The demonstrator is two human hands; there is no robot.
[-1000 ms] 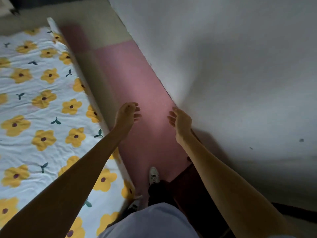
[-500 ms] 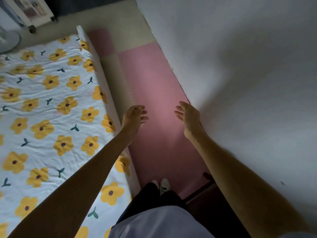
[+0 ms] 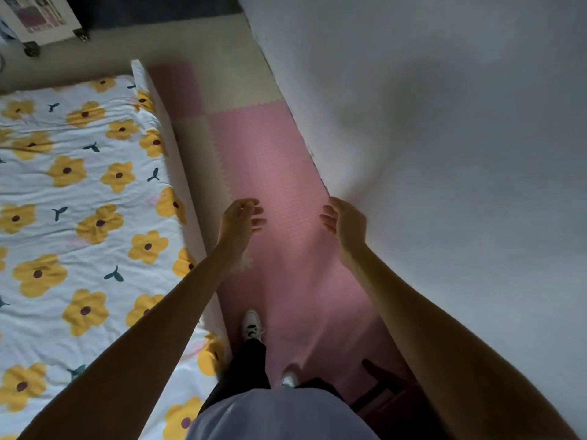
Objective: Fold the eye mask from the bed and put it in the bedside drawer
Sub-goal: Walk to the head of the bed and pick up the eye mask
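Observation:
The bed (image 3: 79, 217) fills the left side, covered by a white sheet with yellow flowers. No eye mask shows on it, and no drawer is in view. My left hand (image 3: 239, 222) is held out over the pink floor mat just past the bed's right edge, fingers loosely curled and apart, holding nothing. My right hand (image 3: 344, 222) is held out at the same height close to the white wall, fingers apart and empty.
A narrow aisle of pink and beige foam mats (image 3: 273, 173) runs between the bed and the white wall (image 3: 444, 154). A white unit on castors (image 3: 41, 20) stands past the bed's far end. Dark wooden furniture (image 3: 384, 395) sits by my right foot.
The view has moved forward along the aisle and tilted up, so the far end of the bed and the wheeled unit show. Both hands stay out in front, empty.

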